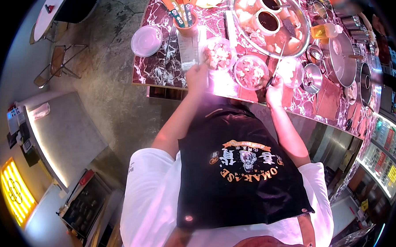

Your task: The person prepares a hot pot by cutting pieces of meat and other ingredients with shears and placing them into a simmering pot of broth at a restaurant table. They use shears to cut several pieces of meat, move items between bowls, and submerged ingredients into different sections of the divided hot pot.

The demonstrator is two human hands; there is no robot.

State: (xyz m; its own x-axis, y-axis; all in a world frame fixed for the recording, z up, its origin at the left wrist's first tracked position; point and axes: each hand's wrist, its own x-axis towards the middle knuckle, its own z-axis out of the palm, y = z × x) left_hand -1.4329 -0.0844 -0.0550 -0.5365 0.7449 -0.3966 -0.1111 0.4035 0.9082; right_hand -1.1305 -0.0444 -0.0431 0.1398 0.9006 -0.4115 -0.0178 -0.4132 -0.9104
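Observation:
My right hand (274, 91) grips a pair of scissors (280, 58), its blades slanting up toward a large metal basin (308, 29). The basin holds reddish-brown broth with chunks of food and two white cups of dark sauce (268, 22). Blurred by motion, my left hand (197, 78) is closed around a slim metal tool (200, 52), whose exact kind is unclear. Between my hands stand a round plastic bowl of cut pieces (219, 54) and a second bowl of cut meat (251, 72). Beside my right hand is a third bowl (291, 72) with pale contents.
A terracotta pot of marked sticks (185, 28) stands over a printed paper slip (188, 51). Plastic bowls or lids (147, 41) sit at the left edge. Rightward are small metal bowls (312, 78), a bottle of yellow liquid (323, 31) and a large metal pot (342, 61).

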